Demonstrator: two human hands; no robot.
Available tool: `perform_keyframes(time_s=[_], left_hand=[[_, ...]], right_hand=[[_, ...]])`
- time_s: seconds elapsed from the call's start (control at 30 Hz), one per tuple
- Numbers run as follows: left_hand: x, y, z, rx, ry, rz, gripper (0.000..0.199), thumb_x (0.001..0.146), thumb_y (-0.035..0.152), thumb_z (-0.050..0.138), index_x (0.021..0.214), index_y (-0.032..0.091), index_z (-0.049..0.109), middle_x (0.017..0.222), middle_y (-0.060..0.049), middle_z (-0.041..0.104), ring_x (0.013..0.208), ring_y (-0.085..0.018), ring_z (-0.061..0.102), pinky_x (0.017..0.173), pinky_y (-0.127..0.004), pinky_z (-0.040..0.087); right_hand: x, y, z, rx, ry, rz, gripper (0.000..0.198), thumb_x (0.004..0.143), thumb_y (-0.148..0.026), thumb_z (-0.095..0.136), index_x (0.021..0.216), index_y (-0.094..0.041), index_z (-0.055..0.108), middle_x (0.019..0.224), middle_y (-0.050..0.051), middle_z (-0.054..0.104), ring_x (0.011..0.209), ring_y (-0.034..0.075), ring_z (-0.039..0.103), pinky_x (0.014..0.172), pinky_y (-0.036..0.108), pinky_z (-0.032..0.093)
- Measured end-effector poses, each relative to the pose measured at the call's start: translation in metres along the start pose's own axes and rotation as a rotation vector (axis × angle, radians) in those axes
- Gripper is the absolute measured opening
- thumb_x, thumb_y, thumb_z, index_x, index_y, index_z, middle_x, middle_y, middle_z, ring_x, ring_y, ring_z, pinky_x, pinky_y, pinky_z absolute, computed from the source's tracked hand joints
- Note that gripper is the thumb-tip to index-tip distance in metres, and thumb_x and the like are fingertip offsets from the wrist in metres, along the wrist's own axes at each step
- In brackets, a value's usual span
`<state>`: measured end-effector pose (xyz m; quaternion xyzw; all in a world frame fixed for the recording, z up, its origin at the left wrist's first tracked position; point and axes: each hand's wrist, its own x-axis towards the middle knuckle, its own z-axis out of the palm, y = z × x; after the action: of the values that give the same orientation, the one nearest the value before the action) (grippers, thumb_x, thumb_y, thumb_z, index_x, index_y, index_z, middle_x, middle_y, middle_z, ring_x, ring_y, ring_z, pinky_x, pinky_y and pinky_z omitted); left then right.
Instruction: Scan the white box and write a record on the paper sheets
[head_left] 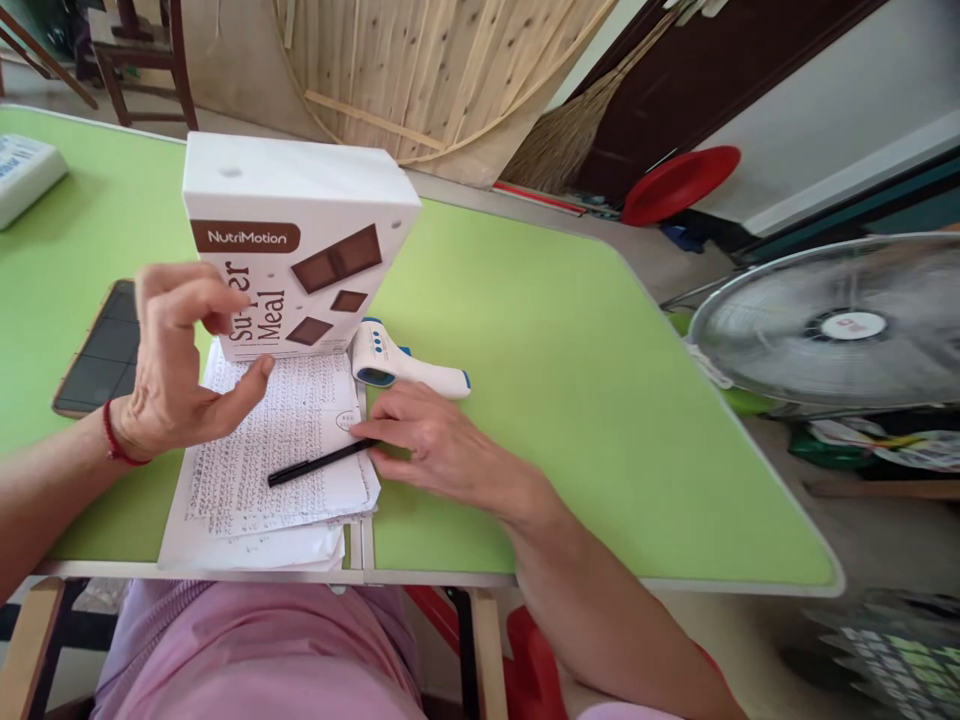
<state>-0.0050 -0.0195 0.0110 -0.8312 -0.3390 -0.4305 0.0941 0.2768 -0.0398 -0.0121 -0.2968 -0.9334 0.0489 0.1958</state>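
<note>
My left hand (pixel 184 360) is raised in front of a white NutriMotion box (pixel 322 240), its fingers curled but well apart from the thumb, with nothing between them. The box stands upright at the far end of a stack of handwritten papers (pixel 277 430). My right hand (pixel 424 440) rests at the right edge of the papers, thumb and forefinger closed on one end of a black pen (pixel 319 464). The pen slants across the writing. Just beyond that hand a white and blue infrared thermometer (pixel 420 370) lies on its side.
A dark smartphone (pixel 101 350) lies left of the papers on the green table (pixel 585 430). At the far left is a white package (pixel 26 175). An electric fan (pixel 847 325) stands beyond the table's right edge, near a red basin (pixel 679 185) and a straw broom (pixel 577 130).
</note>
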Motion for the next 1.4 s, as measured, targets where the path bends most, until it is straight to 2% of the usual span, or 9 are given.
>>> perform_keyframes(time_s=[0.03, 0.1, 0.3, 0.43, 0.5, 0.6, 0.77, 1.03, 1.4], left_hand=[[0.0, 0.003, 0.001, -0.031, 0.095, 0.078, 0.036, 0.081, 0.029, 0.063, 0.11, 0.026, 0.042, 0.091, -0.004, 0.052, 0.08, -0.02, 0.051, 0.07, -0.038, 0.046], [0.001, 0.007, 0.003, -0.077, 0.059, 0.177, 0.03, 0.084, 0.018, 0.059, 0.11, 0.026, 0.046, 0.079, 0.001, 0.053, 0.064, -0.013, 0.05, 0.057, -0.029, 0.042], [0.003, 0.002, 0.012, -0.112, -0.285, 0.094, 0.006, 0.092, 0.02, 0.049, 0.095, 0.019, 0.054, 0.066, 0.002, 0.055, 0.052, -0.01, 0.05, 0.05, -0.025, 0.037], [-0.001, -0.002, 0.016, -0.136, -0.562, 0.213, 0.021, 0.097, 0.031, 0.047, 0.102, 0.017, 0.062, 0.07, -0.001, 0.063, 0.056, -0.012, 0.055, 0.053, -0.025, 0.038], [-0.004, 0.0, 0.018, -0.072, -0.612, 0.289, 0.027, 0.098, 0.036, 0.048, 0.11, 0.018, 0.063, 0.076, -0.003, 0.067, 0.061, -0.014, 0.059, 0.054, -0.027, 0.038], [-0.008, 0.006, 0.02, 0.033, -0.623, 0.328, 0.032, 0.097, 0.04, 0.051, 0.117, 0.019, 0.062, 0.075, -0.003, 0.067, 0.062, -0.016, 0.061, 0.052, -0.028, 0.036], [-0.008, 0.011, 0.019, 0.055, -0.624, 0.33, 0.031, 0.096, 0.037, 0.052, 0.12, 0.02, 0.061, 0.079, -0.002, 0.067, 0.06, -0.017, 0.061, 0.048, -0.03, 0.033], [-0.009, 0.012, 0.02, 0.053, -0.644, 0.306, 0.031, 0.099, 0.039, 0.045, 0.117, 0.02, 0.06, 0.076, -0.002, 0.065, 0.058, -0.017, 0.061, 0.048, -0.029, 0.032], [-0.009, 0.015, 0.021, 0.034, -0.626, 0.307, 0.03, 0.1, 0.037, 0.045, 0.119, 0.018, 0.058, 0.073, 0.0, 0.061, 0.055, -0.018, 0.06, 0.046, -0.03, 0.03]], right_hand=[[0.0, 0.002, 0.001, 0.005, 0.011, 0.004, 0.017, 0.089, -0.019, 0.056, 0.093, -0.02, 0.072, 0.078, 0.005, 0.064, 0.074, 0.019, 0.056, 0.068, 0.035, 0.042], [0.0, 0.007, 0.002, 0.005, 0.045, 0.005, 0.016, 0.088, -0.018, 0.055, 0.084, -0.021, 0.071, 0.07, 0.003, 0.061, 0.068, 0.018, 0.054, 0.066, 0.034, 0.04], [0.001, 0.012, -0.009, -0.062, 0.275, 0.061, 0.013, 0.075, -0.011, 0.054, 0.068, -0.021, 0.059, 0.059, -0.001, 0.057, 0.055, 0.013, 0.05, 0.054, 0.029, 0.036], [0.005, 0.001, -0.005, 0.289, 0.623, 0.287, 0.008, 0.074, -0.017, 0.06, 0.071, -0.022, 0.054, 0.061, -0.002, 0.06, 0.052, 0.012, 0.053, 0.049, 0.027, 0.042], [0.009, -0.005, 0.004, 0.551, 0.708, 0.38, 0.001, 0.077, -0.021, 0.056, 0.076, -0.022, 0.057, 0.06, -0.002, 0.061, 0.054, 0.013, 0.057, 0.052, 0.028, 0.046], [0.016, -0.011, 0.02, 0.756, 0.686, 0.463, 0.009, 0.078, -0.025, 0.054, 0.081, -0.021, 0.061, 0.061, -0.002, 0.061, 0.056, 0.013, 0.058, 0.055, 0.029, 0.05], [0.021, -0.019, 0.035, 0.799, 0.601, 0.54, 0.007, 0.072, -0.022, 0.06, 0.077, -0.022, 0.055, 0.06, -0.005, 0.056, 0.047, 0.008, 0.046, 0.043, 0.023, 0.04], [0.018, -0.02, 0.037, 0.577, 0.571, 0.375, 0.017, 0.08, -0.018, 0.06, 0.068, -0.022, 0.05, 0.056, -0.005, 0.051, 0.05, 0.009, 0.046, 0.048, 0.024, 0.039], [0.014, -0.019, 0.039, 0.497, 0.529, 0.31, 0.018, 0.083, -0.012, 0.061, 0.072, -0.021, 0.05, 0.062, -0.006, 0.05, 0.056, 0.007, 0.047, 0.052, 0.021, 0.04]])
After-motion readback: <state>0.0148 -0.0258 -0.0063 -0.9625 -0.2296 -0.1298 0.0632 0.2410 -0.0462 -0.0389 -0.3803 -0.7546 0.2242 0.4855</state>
